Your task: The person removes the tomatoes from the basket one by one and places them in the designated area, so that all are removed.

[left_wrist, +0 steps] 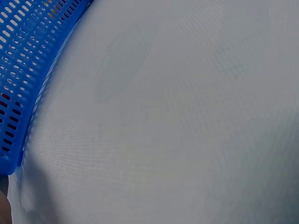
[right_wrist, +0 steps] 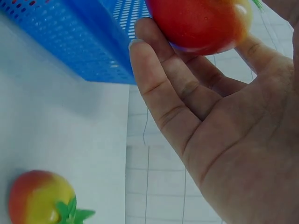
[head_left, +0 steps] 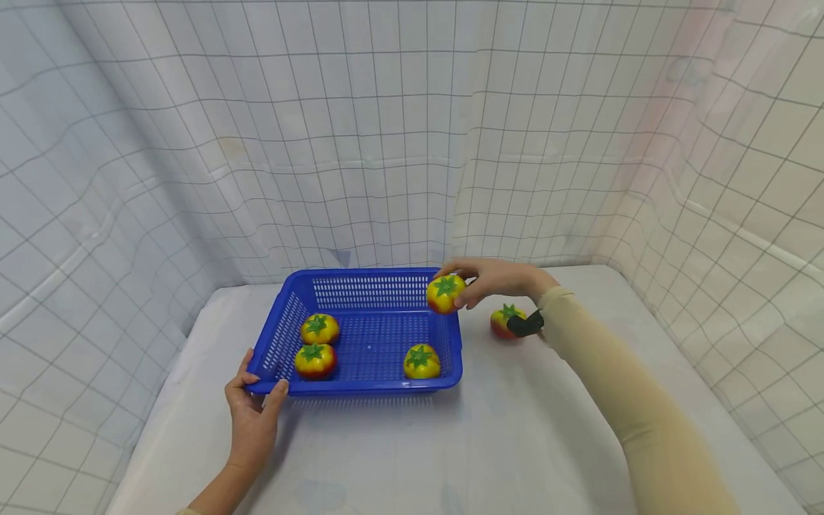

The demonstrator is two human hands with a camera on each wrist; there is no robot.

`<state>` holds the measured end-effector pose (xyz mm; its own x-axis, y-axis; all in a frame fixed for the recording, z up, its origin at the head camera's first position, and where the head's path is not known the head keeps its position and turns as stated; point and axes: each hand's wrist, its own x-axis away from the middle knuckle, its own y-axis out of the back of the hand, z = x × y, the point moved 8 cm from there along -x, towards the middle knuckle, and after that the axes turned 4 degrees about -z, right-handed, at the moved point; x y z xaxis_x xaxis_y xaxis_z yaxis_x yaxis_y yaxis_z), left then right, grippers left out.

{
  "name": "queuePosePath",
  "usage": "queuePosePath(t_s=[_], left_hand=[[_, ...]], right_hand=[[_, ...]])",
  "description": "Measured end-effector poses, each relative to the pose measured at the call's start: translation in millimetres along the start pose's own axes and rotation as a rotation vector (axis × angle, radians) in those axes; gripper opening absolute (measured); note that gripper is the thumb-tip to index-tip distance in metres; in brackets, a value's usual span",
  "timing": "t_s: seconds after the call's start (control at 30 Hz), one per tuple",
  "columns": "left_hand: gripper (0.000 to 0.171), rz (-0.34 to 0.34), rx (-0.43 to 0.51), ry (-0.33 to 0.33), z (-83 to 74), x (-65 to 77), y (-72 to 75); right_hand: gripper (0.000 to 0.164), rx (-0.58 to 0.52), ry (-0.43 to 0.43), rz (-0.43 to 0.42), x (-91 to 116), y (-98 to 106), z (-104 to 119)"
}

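A blue plastic basket (head_left: 360,387) with slotted walls stands on the table. My left hand (head_left: 252,422) grips its near left corner, thumb on the front rim and fingers at the left side. Over the basket's right rim, my right hand (head_left: 492,280) holds a red-and-yellow toy tomato (head_left: 445,294) between thumb and fingers; its red underside shows in the right wrist view. Inside the basket lie two toy tomatoes at the left, one behind (head_left: 320,330) and one in front (head_left: 315,362), and another toy tomato (head_left: 422,363) in the near right corner.
One more toy tomato (head_left: 506,322) lies on the white-covered table (head_left: 502,443) right of the basket, partly hidden by a black strap piece (head_left: 526,325) at the right wrist. White grid-patterned curtains (head_left: 399,143) enclose the table at the back and sides.
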<state>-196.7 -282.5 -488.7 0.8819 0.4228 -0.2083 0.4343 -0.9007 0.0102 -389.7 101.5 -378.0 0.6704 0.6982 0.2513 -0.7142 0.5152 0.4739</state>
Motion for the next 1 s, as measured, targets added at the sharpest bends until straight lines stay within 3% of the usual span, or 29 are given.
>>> queuePosePath(t_s=[0.27, 0.6, 1.0], left_hand=[[0.044, 0.015, -0.006, 0.004, 1.8, -1.8, 0.3], [0.044, 0.013, -0.022, 0.007, 3.0, -2.4, 0.1], [0.044, 0.002, -0.03, 0.013, 3.2, -1.4, 0.9]], right_hand=[[0.066, -0.014, -0.045, -0.062, 16.4, 18.6, -22.9], [0.059, -0.016, -0.067, -0.133, 45.0, 39.4, -45.5], [0.062, -0.102, -0.111, -0.195, 72.4, 61.0, -75.4]])
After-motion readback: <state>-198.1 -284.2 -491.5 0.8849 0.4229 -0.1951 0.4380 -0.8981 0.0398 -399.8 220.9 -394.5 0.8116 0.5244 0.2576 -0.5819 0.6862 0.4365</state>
